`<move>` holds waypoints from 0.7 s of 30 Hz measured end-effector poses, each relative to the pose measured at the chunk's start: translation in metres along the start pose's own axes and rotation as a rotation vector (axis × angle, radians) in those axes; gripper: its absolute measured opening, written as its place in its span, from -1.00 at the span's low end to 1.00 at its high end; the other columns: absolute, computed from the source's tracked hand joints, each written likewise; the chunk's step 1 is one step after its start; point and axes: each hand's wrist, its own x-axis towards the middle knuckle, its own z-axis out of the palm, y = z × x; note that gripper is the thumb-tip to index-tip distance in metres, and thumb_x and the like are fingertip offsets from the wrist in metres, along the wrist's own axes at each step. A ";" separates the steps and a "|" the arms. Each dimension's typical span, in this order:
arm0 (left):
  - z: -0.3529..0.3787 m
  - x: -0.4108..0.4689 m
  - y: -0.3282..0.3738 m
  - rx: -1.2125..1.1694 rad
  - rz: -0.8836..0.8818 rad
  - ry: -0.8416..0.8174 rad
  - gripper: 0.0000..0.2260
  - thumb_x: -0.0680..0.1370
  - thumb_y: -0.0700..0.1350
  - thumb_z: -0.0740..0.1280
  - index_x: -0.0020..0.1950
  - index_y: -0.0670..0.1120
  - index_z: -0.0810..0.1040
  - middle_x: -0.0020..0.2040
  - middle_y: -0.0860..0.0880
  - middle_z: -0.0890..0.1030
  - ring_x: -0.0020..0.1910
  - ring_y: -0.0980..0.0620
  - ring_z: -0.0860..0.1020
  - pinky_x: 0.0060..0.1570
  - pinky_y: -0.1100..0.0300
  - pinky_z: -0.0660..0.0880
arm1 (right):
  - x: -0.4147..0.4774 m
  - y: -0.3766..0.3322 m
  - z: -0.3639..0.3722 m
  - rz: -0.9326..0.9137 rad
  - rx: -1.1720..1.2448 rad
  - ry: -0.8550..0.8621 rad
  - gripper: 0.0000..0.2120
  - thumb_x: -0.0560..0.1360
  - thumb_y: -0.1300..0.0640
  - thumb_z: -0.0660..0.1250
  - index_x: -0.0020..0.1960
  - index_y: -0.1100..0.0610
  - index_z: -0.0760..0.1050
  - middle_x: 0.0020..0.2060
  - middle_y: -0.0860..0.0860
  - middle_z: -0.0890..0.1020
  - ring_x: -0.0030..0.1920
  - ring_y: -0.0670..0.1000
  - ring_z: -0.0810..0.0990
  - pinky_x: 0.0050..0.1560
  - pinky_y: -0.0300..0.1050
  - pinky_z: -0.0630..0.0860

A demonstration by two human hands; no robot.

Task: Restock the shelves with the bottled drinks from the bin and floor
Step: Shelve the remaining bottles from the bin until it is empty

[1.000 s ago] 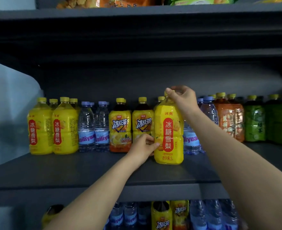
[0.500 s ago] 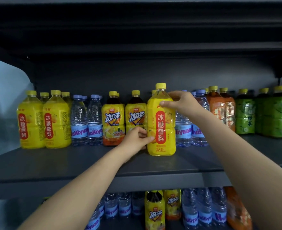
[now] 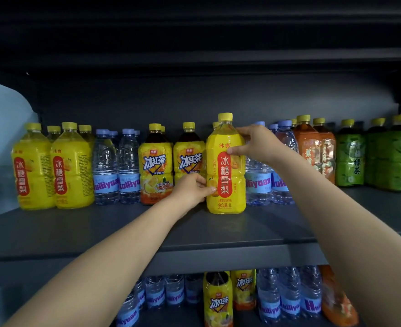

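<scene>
Currently noted: tall yellow plastic bottle with red label [image 3: 225, 166], upright at frame centre on dark grey metal shelf [image 3: 100, 227], forward of row. Gripped low by left hand [image 3: 192, 188], pinched at shoulder by right hand [image 3: 258, 143]. Advise sliding rearward level, label outward, avoiding clear water bottles [image 3: 257, 180] just right.

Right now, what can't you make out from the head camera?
Head view:
- Bin, floor stock: out of frame.
- Rear rows: hidden behind front bottles.
- Left hand fingertips: behind the yellow pear bottle, which the right hand also grips.
- Lower-shelf bottles: tops hidden by the shelf edge, bases cut by the frame.
</scene>
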 end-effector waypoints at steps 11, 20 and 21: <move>0.021 0.038 -0.008 0.223 0.004 0.123 -0.63 0.51 -0.09 0.38 0.23 -0.27 0.50 0.14 -0.21 0.60 0.10 -0.16 0.58 0.15 -0.03 0.52 | 0.024 0.018 0.017 0.064 -0.411 0.092 -0.44 0.40 -0.21 0.37 0.30 0.05 0.45 0.04 0.15 0.60 0.33 0.18 0.25 0.15 0.04 0.41; 0.026 0.048 -0.010 0.360 0.009 0.199 -0.68 0.51 -0.04 0.37 0.18 -0.21 0.57 0.07 -0.13 0.65 0.06 -0.07 0.61 0.11 0.10 0.50 | 0.037 0.029 0.024 -0.002 -0.772 0.152 -0.41 0.40 -0.32 0.26 0.25 0.05 0.50 0.13 0.03 0.58 0.25 0.19 0.30 0.10 -0.01 0.32; 0.027 0.048 -0.010 0.371 0.005 0.208 -0.68 0.51 -0.04 0.38 0.17 -0.20 0.57 0.07 -0.12 0.65 0.06 -0.06 0.61 0.11 0.11 0.49 | 0.038 0.029 0.026 -0.005 -0.785 0.155 -0.42 0.40 -0.32 0.26 0.23 0.06 0.51 0.12 0.02 0.58 0.25 0.19 0.30 0.09 -0.01 0.32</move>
